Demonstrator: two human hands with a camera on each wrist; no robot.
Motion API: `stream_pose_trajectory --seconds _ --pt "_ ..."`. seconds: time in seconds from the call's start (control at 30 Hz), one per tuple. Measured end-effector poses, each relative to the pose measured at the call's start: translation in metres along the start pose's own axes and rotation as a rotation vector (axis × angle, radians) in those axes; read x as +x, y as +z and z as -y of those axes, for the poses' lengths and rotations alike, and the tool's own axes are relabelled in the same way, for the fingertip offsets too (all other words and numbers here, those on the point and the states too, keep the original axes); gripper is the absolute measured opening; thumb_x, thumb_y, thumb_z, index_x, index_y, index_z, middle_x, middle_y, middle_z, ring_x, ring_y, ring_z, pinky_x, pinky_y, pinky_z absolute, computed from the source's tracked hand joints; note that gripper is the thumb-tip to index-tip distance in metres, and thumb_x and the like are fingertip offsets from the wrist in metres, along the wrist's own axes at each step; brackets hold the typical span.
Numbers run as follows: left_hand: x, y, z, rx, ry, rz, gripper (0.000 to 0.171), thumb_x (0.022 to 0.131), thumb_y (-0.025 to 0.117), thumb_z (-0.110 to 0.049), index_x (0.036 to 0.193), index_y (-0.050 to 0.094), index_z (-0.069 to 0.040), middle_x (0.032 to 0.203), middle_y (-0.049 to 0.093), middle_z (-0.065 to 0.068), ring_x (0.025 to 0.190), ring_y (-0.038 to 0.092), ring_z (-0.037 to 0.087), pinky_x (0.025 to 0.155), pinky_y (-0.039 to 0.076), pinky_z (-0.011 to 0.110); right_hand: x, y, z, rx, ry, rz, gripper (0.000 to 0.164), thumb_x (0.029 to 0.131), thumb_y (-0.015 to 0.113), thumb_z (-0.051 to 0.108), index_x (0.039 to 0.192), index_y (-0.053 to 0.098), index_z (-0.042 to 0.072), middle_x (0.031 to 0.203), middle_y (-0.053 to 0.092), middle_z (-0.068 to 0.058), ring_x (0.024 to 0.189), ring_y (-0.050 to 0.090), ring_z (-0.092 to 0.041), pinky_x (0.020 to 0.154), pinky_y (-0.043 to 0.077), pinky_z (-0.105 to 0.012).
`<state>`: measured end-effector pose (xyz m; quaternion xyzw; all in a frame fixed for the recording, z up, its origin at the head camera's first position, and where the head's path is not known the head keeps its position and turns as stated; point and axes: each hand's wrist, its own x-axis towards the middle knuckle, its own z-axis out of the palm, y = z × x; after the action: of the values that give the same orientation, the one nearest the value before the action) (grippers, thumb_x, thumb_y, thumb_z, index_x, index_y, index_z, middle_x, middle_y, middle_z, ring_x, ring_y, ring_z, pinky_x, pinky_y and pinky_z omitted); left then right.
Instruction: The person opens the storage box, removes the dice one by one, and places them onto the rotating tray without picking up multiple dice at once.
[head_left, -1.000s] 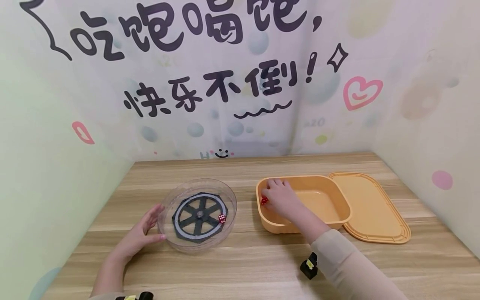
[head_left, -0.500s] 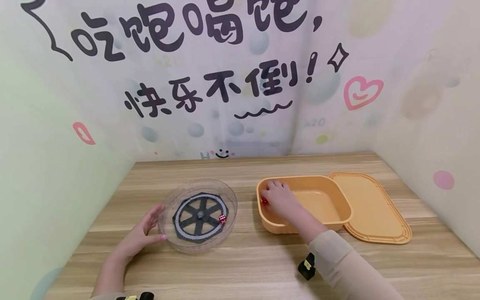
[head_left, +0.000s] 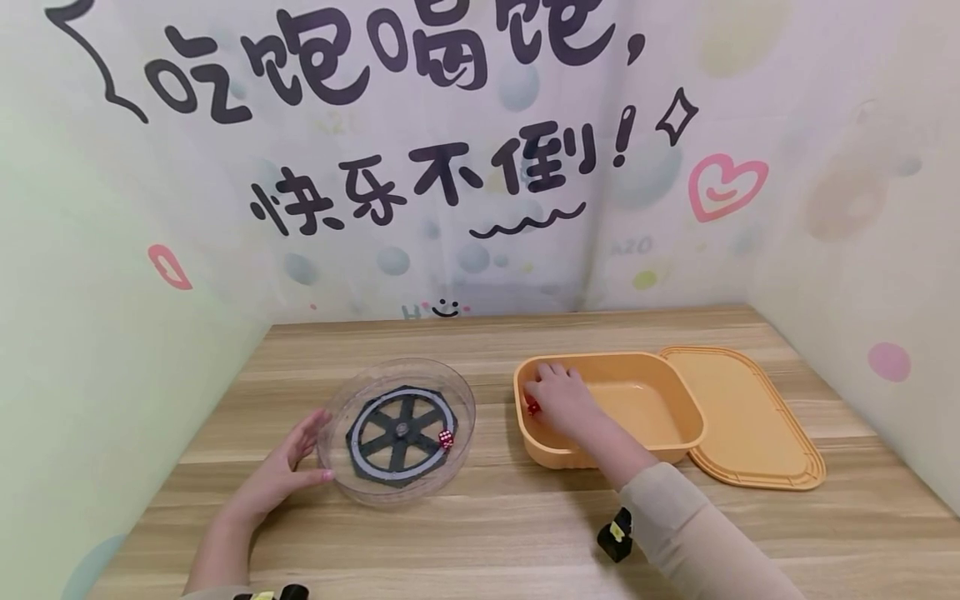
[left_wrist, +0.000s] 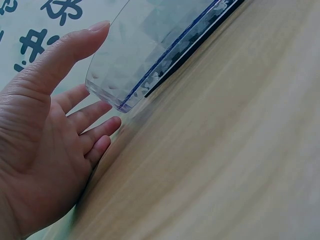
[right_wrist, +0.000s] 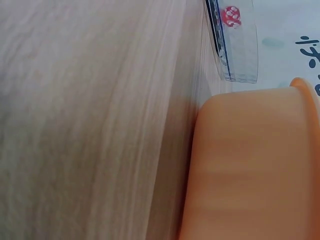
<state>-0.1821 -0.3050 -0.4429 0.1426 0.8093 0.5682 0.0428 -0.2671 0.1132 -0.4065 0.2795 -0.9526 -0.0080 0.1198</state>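
Reaching into orange box [head_left: 645, 410]: right hand [head_left: 564, 402] | red die [head_left: 533, 408] at box's left end, beside its fingers; whether gripped, cannot tell | left fingers extended, unclenched: left hand [head_left: 279, 471] beside clear dish [left_wrist: 135, 55], second die [head_left: 446, 439] inside | risk: pinching off-centre could drop the die; a nudge could skid the dish

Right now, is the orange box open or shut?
The box is open: its lid is off, and the right hand is inside.
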Motion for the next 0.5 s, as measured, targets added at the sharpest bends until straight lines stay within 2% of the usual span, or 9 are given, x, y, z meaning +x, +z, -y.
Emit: stream_pose_trajectory --seconds 0.5 --pt "0.0001 -0.0006 0.0019 0.019 -0.021 0.003 0.094 0.081 0.073 -0.006 0.151 0.011 0.002 0.154 0.014 0.026 0.138 0.012 0.046 0.093 0.023 0.005 -0.0014 -0.0002 0.0006 -0.001 -0.005 0.001 0.023 0.076 0.078 0.013 0.072 0.056 0.019 0.083 0.045 -0.004 0.086 0.049 -0.029 0.068 0.037 -0.041"
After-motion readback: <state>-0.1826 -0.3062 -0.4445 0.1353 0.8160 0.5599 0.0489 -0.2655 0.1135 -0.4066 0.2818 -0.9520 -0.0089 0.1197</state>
